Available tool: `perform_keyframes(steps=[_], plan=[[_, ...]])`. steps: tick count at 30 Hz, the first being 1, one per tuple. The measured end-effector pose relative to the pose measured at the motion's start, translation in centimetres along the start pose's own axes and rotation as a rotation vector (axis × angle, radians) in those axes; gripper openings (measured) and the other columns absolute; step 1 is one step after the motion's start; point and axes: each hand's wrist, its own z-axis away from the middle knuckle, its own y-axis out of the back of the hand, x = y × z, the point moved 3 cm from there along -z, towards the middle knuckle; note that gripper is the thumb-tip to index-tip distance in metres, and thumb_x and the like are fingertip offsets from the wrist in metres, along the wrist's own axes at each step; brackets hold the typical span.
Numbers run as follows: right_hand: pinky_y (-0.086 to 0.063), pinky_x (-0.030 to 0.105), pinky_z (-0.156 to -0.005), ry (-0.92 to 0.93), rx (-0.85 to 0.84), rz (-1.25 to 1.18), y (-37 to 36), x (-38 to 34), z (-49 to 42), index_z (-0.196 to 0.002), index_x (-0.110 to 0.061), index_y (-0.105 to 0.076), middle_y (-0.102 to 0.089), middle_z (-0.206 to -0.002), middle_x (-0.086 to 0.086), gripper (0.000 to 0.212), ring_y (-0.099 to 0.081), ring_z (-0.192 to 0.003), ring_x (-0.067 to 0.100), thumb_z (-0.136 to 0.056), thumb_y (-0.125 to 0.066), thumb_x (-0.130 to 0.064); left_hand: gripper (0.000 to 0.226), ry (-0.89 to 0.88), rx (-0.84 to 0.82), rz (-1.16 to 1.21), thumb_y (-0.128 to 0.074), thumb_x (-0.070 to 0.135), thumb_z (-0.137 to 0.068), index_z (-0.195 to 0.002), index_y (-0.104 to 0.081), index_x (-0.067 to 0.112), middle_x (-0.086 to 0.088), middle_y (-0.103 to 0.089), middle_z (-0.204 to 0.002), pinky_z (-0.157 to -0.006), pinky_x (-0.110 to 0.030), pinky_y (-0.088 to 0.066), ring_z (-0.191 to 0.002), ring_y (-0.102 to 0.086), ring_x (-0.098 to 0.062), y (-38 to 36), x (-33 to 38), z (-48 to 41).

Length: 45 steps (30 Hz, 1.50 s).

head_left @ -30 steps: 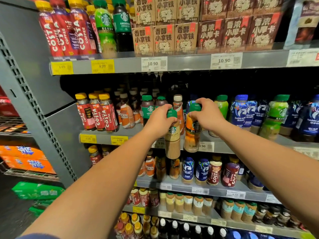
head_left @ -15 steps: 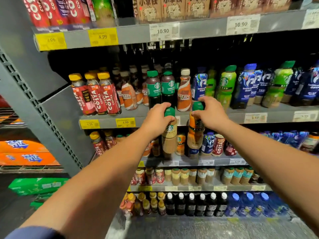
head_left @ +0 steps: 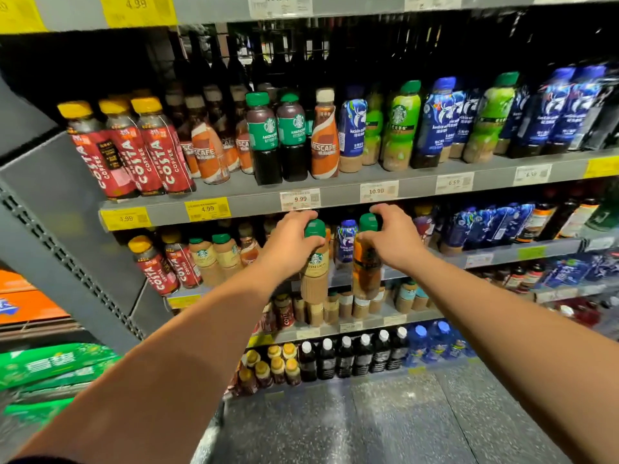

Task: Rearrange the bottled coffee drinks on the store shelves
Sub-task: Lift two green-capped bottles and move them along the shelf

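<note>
Left hand (head_left: 288, 242) clasps the neck of a beige latte bottle (head_left: 314, 274); right hand (head_left: 391, 238) clasps an orange-labelled bottle (head_left: 366, 266), its print unreadable. Both stand upright, caps toward 12 o'clock, before the second shelf (head_left: 522, 254). Palms hide both necks.

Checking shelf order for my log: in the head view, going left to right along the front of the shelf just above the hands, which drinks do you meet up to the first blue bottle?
Three red Costa bottles with yellow caps → orange Nescafe bottles → two green-label Starbucks Americano bottles → orange Nescafe bottle with beige cap → blue bottle.
</note>
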Motion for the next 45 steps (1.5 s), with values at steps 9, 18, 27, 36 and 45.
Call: perform_keyframes(steps=[9, 18, 27, 36, 45], plan=[[-0.038, 0.033, -0.098, -0.063, -0.014, 0.012, -1.6, 3.2, 2.1, -0.135, -0.005, -0.043, -0.050, -0.135, 0.013, 0.061, -0.049, -0.122, 0.029, -0.082, -0.071, -0.016, 0.060, -0.060, -0.132, -0.065, -0.061, 0.027, -0.089, -0.142, -0.035, 0.014, -0.012, -0.043, -0.137, -0.105, -0.038, -0.039, -0.127, -0.042, -0.026, -3.9, -0.4, 1.4], [-0.040, 0.035, -0.096, -0.058, -0.052, -0.019, -3.3, 4.4, 1.7, -0.133, -0.005, -0.044, -0.052, -0.129, 0.013, 0.058, -0.051, -0.116, 0.028, -0.082, -0.070, -0.014, 0.061, -0.090, -0.180, -0.157, -0.056, 0.029, -0.092, -0.145, -0.030, 0.012, -0.009, -0.038, -0.144, -0.107, -0.033, -0.033, -0.132, -0.037, -0.024, -5.5, -1.2, 1.5], [-0.043, 0.040, -0.100, -0.022, -0.080, -0.010, -5.2, 4.8, -0.1, -0.133, -0.006, -0.046, -0.054, -0.129, 0.013, 0.056, -0.052, -0.116, 0.028, -0.083, -0.070, -0.017, 0.057, -0.037, -0.104, -0.108, -0.059, 0.023, -0.090, -0.142, -0.037, 0.013, -0.009, -0.041, -0.144, -0.107, -0.032, -0.032, -0.133, -0.039, -0.022, -5.2, -3.6, -0.1], [-0.043, 0.038, -0.098, 0.036, -0.089, -0.019, -8.1, 4.8, -3.9, -0.130, -0.008, -0.050, -0.056, -0.126, 0.013, 0.054, -0.053, -0.114, 0.029, -0.081, -0.071, -0.017, 0.056, 0.039, -0.040, -0.042, -0.061, 0.021, -0.089, -0.140, -0.040, 0.010, -0.010, -0.045, -0.140, -0.110, -0.036, -0.034, -0.129, -0.041, -0.023, -5.7, -7.0, -2.3], [-0.043, 0.038, -0.098, 0.100, -0.111, -0.131, -10.8, 4.2, -8.0, -0.127, -0.013, -0.050, -0.051, -0.126, 0.007, 0.050, -0.051, -0.114, 0.023, -0.081, -0.070, -0.013, 0.050, 0.109, 0.090, -0.033, -0.064, 0.015, -0.086, -0.132, -0.049, 0.006, -0.013, -0.050, -0.130, -0.098, -0.020, -0.028, -0.123, -0.044, -0.025, -5.4, -9.2, -4.0]])
